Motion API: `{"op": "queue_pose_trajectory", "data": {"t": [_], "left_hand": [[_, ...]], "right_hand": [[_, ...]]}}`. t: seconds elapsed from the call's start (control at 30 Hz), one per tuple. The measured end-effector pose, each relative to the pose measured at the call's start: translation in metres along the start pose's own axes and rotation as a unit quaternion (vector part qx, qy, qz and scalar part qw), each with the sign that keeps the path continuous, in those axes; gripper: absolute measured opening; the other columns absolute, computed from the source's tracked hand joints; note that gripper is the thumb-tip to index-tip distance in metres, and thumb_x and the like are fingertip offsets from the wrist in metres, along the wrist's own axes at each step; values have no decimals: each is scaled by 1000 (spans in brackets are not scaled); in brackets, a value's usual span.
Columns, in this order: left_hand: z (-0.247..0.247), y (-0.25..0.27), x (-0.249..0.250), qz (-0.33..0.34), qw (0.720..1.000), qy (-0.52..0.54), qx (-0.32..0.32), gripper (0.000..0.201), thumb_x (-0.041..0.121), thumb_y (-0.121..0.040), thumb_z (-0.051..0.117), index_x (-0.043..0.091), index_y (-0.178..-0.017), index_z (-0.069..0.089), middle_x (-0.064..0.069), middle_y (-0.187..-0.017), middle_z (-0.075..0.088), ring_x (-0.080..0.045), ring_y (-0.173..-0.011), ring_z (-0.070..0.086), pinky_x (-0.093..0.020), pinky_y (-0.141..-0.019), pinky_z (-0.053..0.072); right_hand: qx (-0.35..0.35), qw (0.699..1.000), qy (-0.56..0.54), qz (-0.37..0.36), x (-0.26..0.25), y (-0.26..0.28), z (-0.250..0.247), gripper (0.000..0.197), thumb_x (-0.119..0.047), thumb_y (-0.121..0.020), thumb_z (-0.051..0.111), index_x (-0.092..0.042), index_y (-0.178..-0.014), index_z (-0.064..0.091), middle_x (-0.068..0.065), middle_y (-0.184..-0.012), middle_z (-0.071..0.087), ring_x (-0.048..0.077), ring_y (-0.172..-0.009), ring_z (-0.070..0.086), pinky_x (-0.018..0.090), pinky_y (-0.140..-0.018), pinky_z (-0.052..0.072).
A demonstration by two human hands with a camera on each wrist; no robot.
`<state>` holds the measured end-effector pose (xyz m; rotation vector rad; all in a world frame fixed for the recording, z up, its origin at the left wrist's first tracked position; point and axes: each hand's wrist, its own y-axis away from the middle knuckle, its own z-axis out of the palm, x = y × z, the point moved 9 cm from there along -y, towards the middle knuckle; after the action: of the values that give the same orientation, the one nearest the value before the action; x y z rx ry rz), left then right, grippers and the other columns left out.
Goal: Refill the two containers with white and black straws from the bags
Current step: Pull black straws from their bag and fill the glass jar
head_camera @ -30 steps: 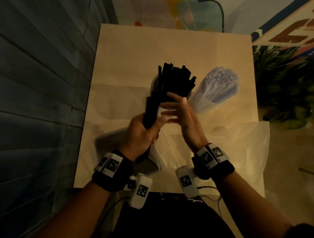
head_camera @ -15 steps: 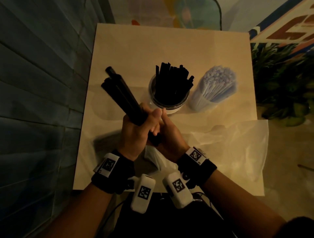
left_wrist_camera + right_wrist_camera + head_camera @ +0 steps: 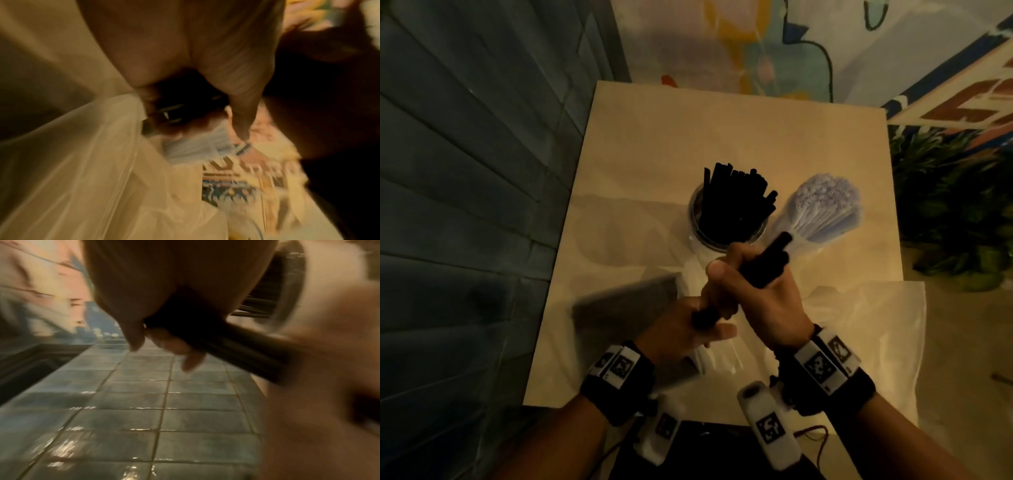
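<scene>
- The right hand (image 3: 763, 291) is gripping a small bunch of black straws (image 3: 770, 263), its fingers curled round the middle of the bunch, with the upper ends angling up toward the two containers.
- The left hand (image 3: 688, 329) is closing round the lower end of the same bunch, just beside the right hand; the wrist views are blurring, but both are showing fingers wrapped round dark straws.
- The jar of black straws (image 3: 697, 212) is standing on the table (image 3: 654, 144), already looking well filled, and the container of white straws (image 3: 822, 209) is standing just beside it on the right.
- A clear bag (image 3: 866, 329) is lying flat on the near right of the table, and a blurred dark bag (image 3: 619, 308) is lying under the left hand.
- To do this step well, I would be squaring the ends of the bunch between both hands before lowering it.
- The bunch should be going in upright, aimed at a gap among the straws already standing, not pushed down on top of them.
- Keeping the grip firm but light should be stopping single straws from sliding out or bending.
- The jar is sitting close to the white one, so a sideways knock is looking like the main risk.
</scene>
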<state>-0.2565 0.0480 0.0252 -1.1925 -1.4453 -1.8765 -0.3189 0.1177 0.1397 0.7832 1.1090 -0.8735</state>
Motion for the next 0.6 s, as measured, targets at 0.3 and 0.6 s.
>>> {"op": "queue_pose_trajectory", "data": {"t": [0.3,0.6], "left_hand": [[-7,-2,-4,-31,997,69,-35,15,9,-82,70,8,-81,55,2,-63,56,-17,-62,51,-25,-55,43],[-59,-8,-66,-87,978,-110,157,24,6,-80,76,13,-84,53,-4,-71,58,-14,-62,55,-32,-68,48]], "right_hand": [[-43,996,72,-41,-8,0,15,36,-27,-90,69,-2,-67,56,21,-60,57,34,-51,54,41,-48,43],[220,962,121,-106,-38,-69,-79,27,-19,-92,68,-19,-68,56,2,-54,62,29,-51,60,38,-55,49]]}}
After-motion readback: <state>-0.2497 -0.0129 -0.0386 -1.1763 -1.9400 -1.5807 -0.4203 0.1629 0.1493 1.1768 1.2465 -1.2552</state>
